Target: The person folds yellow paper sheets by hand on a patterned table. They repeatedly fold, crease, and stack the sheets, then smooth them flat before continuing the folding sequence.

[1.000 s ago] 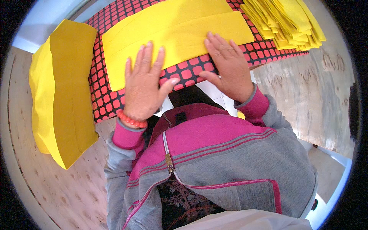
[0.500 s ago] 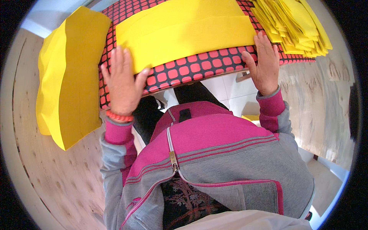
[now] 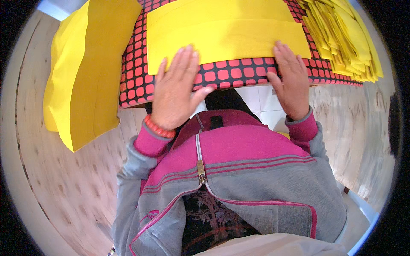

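A folded yellow cloth [image 3: 230, 36] lies flat on the red-and-black patterned table cover [image 3: 239, 73], its near edge close to the table's front edge. My left hand [image 3: 177, 87], with a red bead bracelet at the wrist, is stretched out with its fingertips on the cloth's near left part. On the near right part rest the fingertips of my right hand [image 3: 291, 79], palm down. The fingers of both hands are extended, and neither hand grips anything.
To the left, a large yellow cloth [image 3: 92, 77] hangs over a pale wooden surface [image 3: 64, 183]. A stack of folded yellow cloths [image 3: 344, 40] sits at the table's right side. Another pale wooden surface [image 3: 350, 123] is at the right.
My left hand has moved right along the cloth's near edge, inward from its left corner. My right hand has moved slightly inward from the right corner. The whole view has shifted a little.
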`<act>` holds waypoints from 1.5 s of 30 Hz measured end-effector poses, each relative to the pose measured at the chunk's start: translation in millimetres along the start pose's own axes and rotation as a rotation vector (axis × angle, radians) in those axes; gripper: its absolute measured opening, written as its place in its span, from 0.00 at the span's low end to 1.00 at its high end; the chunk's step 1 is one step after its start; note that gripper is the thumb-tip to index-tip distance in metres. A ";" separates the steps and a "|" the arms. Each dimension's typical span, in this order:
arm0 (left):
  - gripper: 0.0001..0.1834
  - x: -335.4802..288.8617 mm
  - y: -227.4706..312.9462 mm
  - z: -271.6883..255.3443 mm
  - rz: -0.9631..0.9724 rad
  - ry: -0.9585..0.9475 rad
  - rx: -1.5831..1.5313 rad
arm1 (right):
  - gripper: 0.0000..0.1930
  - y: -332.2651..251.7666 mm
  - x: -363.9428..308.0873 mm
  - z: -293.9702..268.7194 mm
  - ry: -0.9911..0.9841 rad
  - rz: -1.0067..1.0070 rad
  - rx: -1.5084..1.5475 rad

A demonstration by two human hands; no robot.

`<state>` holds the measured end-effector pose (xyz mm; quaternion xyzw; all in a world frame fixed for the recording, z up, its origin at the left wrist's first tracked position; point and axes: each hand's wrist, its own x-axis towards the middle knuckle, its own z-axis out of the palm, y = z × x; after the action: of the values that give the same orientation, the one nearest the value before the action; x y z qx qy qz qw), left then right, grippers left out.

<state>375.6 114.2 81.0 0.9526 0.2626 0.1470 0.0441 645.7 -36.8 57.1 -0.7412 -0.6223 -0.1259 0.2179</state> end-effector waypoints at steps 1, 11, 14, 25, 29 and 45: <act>0.43 -3.8 -4.5 -2.7 -0.031 -0.001 0.016 | 0.32 12.0 -3.8 -0.7 0.031 0.028 -0.005; 0.39 6.1 11.7 -15.7 -0.049 0.074 0.125 | 0.30 21.8 -0.5 -21.2 0.247 0.112 -0.129; 0.37 38.2 45.1 -5.1 0.175 0.091 -0.005 | 0.27 -19.8 11.4 -12.1 0.147 -0.044 0.058; 0.32 52.0 13.4 -32.0 0.021 0.006 0.046 | 0.29 75.6 1.6 -46.8 0.065 0.270 -0.040; 0.27 67.8 31.0 -56.5 0.100 0.036 0.120 | 0.32 66.8 10.9 -62.8 0.198 0.220 -0.072; 0.15 63.3 15.1 -84.1 0.203 0.055 0.080 | 0.15 56.7 33.9 -75.0 0.228 -0.212 0.047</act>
<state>409.2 134.3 179.8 0.9709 0.1716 0.1662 -0.0163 714.0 -50.7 128.7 -0.6470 -0.6711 -0.2169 0.2898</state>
